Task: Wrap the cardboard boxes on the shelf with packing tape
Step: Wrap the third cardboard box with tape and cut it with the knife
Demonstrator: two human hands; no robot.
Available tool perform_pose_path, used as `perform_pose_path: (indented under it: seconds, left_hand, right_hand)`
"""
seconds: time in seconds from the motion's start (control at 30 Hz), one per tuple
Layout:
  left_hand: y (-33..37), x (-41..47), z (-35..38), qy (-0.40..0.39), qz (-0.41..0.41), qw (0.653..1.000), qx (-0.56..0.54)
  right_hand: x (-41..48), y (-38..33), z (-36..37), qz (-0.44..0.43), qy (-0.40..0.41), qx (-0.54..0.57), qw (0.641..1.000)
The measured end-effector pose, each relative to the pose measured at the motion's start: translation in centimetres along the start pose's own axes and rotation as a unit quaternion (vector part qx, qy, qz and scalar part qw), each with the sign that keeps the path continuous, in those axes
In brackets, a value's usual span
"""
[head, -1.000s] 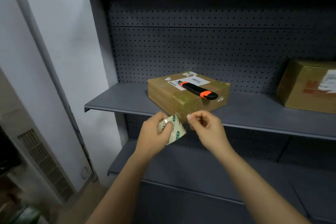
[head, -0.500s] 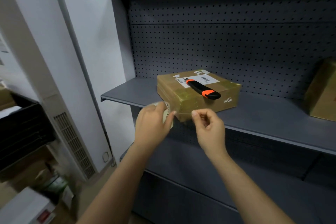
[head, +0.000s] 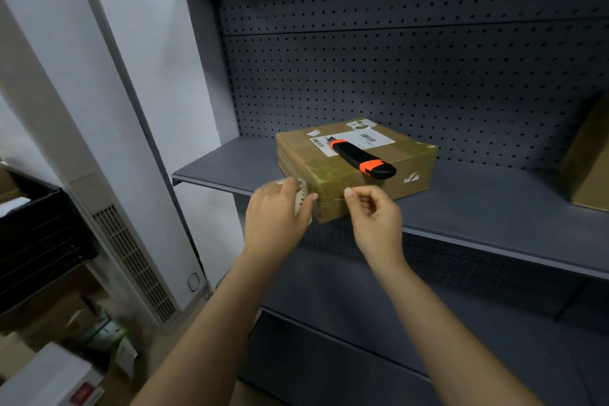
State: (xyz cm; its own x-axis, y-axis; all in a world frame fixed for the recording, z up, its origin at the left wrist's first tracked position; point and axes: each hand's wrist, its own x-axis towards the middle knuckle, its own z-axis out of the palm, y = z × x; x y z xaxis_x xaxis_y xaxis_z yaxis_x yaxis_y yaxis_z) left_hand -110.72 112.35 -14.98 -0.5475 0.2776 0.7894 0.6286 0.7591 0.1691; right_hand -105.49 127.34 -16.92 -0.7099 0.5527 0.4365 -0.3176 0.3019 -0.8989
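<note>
A person's two bare forearms reach toward a grey metal shelf (head: 494, 204) backed by a dark pegboard panel (head: 395, 76). A flat, brown cardboard box (head: 407, 152) sits on the shelf near its left end, turned at an angle so that one corner juts just past the front edge toward the viewer. The box looks glossy, with bands of clear tape already across its top and sides. White shipping labels with barcodes are stuck on top, and a small white mark shows on its right-facing side. A black and orange utility knife (head: 362, 158) lies diagonally across the top.

The left hand (head: 276, 214) is beside the box's near corner, its grip curled round a tape roll (head: 301, 198), which is mostly hidden by the fingers. The right hand (head: 377, 224) is in front of the same corner, its grip pinching thumb to forefinger on a faint tape strip (head: 329, 197) that runs back to the roll.

A second brown box (head: 590, 161) stands at the shelf's far right, partly cut off.
</note>
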Motion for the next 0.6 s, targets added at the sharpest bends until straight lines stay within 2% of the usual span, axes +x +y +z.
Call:
perform_pose_path:
  seconds: [0.6]
  left_hand:
    - [-0.4,0.2,0.6,-0.007,-0.016,1.000,0.014]
  right_hand:
    - [0.7,1.1,0.8,-0.024,0.015,-0.005,1.000]
